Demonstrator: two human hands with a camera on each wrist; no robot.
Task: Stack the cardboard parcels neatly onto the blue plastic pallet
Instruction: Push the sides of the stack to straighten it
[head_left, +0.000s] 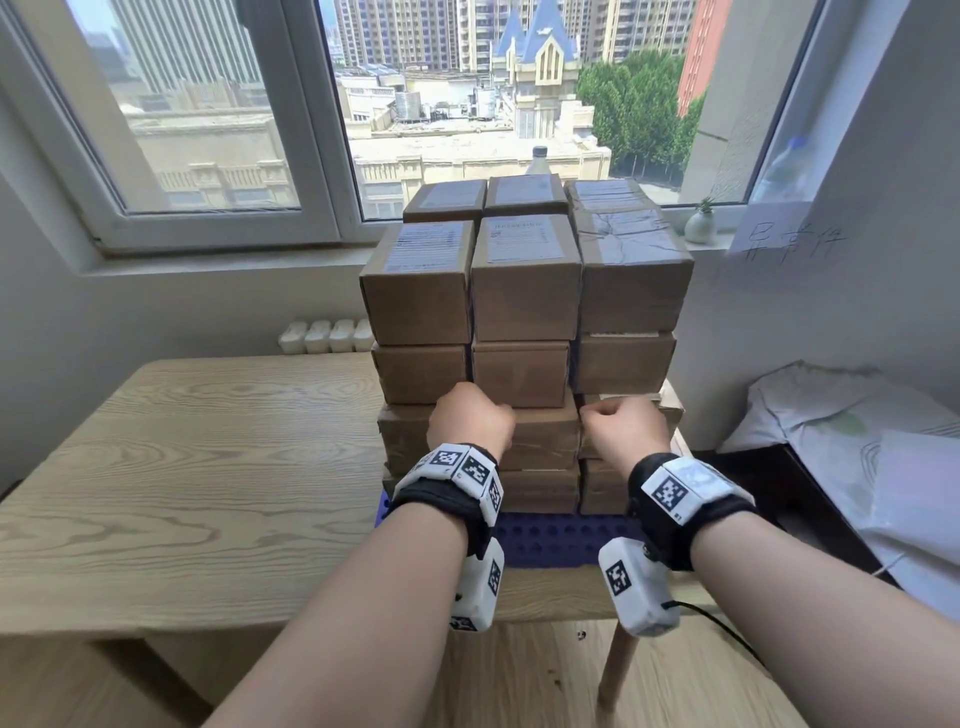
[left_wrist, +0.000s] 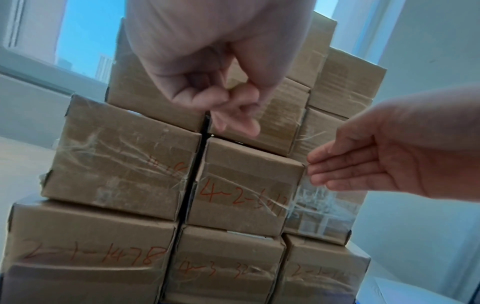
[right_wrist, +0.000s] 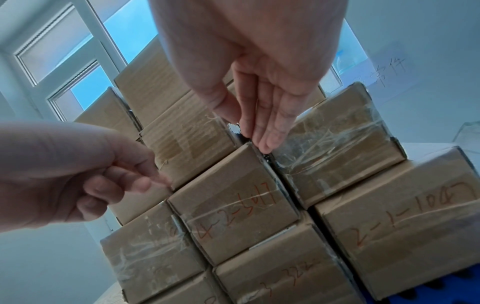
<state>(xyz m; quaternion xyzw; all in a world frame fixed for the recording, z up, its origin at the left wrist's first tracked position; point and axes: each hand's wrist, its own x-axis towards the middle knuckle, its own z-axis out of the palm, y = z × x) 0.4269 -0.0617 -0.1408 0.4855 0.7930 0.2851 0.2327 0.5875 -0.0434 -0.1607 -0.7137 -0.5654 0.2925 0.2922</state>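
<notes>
Several brown cardboard parcels (head_left: 524, 291) stand in a neat block of layers on the blue plastic pallet (head_left: 561, 538). Both hands are at the front face, low on the stack. My left hand (head_left: 470, 418) has its fingers curled and holds nothing; in the left wrist view the left hand (left_wrist: 221, 98) hovers near the top left corner of the parcel marked 4-2 (left_wrist: 246, 185). My right hand (right_wrist: 267, 123) keeps its fingers straight and together, tips at the gap between that parcel (right_wrist: 233, 205) and the heavily taped parcel (right_wrist: 337, 154) to its right.
The pallet sits at the right end of a light wooden table (head_left: 208, 467), whose left half is bare. White plastic bags (head_left: 857, 441) lie at the right. A window sill behind holds a small vase (head_left: 698, 226); a bottle (head_left: 540, 156) stands behind the stack.
</notes>
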